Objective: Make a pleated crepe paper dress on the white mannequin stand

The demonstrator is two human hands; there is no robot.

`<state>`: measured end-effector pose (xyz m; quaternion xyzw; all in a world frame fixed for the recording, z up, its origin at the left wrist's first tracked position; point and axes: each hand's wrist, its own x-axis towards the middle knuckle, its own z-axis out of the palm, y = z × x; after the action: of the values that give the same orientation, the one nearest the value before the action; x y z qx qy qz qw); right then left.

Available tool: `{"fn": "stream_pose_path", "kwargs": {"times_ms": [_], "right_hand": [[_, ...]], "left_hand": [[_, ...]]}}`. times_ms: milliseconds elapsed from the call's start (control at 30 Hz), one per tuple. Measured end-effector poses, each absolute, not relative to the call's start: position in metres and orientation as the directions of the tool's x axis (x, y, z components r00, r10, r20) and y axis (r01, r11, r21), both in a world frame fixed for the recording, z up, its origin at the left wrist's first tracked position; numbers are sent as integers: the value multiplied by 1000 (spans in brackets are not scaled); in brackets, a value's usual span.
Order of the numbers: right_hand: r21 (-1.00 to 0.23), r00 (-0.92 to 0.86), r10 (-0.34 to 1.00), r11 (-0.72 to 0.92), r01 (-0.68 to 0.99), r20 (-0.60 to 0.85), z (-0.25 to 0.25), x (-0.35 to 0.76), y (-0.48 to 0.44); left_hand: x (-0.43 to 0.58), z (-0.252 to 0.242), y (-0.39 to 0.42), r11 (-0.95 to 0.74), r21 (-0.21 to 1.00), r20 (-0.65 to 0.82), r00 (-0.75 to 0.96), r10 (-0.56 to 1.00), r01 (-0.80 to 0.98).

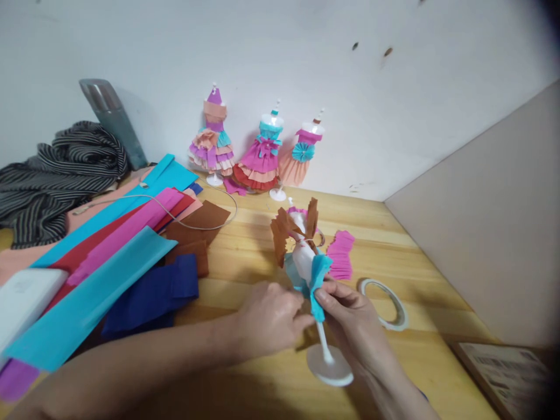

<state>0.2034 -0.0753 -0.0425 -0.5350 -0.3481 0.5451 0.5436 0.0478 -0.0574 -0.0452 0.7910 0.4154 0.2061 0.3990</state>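
A small white dress-form mannequin (303,262) leans away from me, its round base (330,366) toward me. Brown crepe paper (280,236) flares at its upper part, with a bit of pink near the neck. Turquoise crepe paper (320,271) wraps around its lower body. My right hand (356,318) pinches this paper between thumb and fingers at the stem side. Curled in from the left, my left hand (271,319) has its fingertips against the paper's left edge; they are partly hidden. A ruffled pink crepe piece (341,255) lies just beyond my right hand.
Three dressed mini mannequins (214,131) stand against the wall. Folded crepe sheets (100,286), a white cable, a white box-like device (30,297) and striped cloth (65,169) crowd the left. A tape roll (400,312) lies right; a bottle (114,119) leans behind.
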Motion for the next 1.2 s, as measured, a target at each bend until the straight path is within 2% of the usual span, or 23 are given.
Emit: {"fn": "stream_pose_path", "kwargs": {"times_ms": [67, 133, 233, 300, 400, 500, 600, 733, 800, 900, 933, 1000, 1100, 1200], "right_hand": [[-966, 184, 963, -157, -206, -196, -44, 205, -75], [-968, 194, 961, -160, -194, -198, -47, 207, -75], [-972, 197, 962, -158, -174, -191, -50, 208, -74], [-975, 199, 963, -152, -164, -184, -51, 207, -74], [-970, 201, 959, -162, -183, -198, -50, 206, -74], [-960, 194, 957, -173, -220, -217, -49, 206, -75], [-955, 159, 962, -183, -232, -222, -48, 207, -75], [-950, 135, 964, -193, -246, -230, -47, 208, -75], [-948, 148, 960, -198, -247, -239, -47, 208, -75], [-947, 167, 953, -209, -243, -253, -46, 208, -74], [-947, 171, 952, -209, -244, -254, -46, 208, -74], [-947, 169, 952, -209, -244, -254, -46, 208, -74], [-948, 166, 953, -212, -235, -254, -46, 208, -74], [-952, 171, 954, -206, -228, -247, -47, 208, -74]], "left_hand": [[40, -34, -49, -429, 612, 62, 500, 864, 664], [33, -21, -38, -409, 473, 190, 363, 912, 780], [30, -9, -19, -351, 395, 431, 167, 887, 849], [30, -7, -5, -411, 354, 501, 200, 842, 840], [29, -10, 12, -484, 306, 514, 286, 809, 820], [25, -10, 24, -391, 330, 504, 190, 842, 859], [17, -6, 33, -322, 404, 464, 111, 879, 856], [4, 2, 43, -272, 488, 390, 72, 918, 829], [-6, 5, 49, -243, 464, 404, 40, 914, 852], [-23, 8, 61, -133, 335, 473, -44, 880, 933], [-30, 7, 64, -53, 294, 439, -86, 894, 954], [-43, 4, 71, 38, 200, 257, -90, 962, 979], [-58, -2, 74, 15, 170, 116, -35, 993, 985], [-60, -1, 63, -15, 153, 67, 5, 998, 988]]}}
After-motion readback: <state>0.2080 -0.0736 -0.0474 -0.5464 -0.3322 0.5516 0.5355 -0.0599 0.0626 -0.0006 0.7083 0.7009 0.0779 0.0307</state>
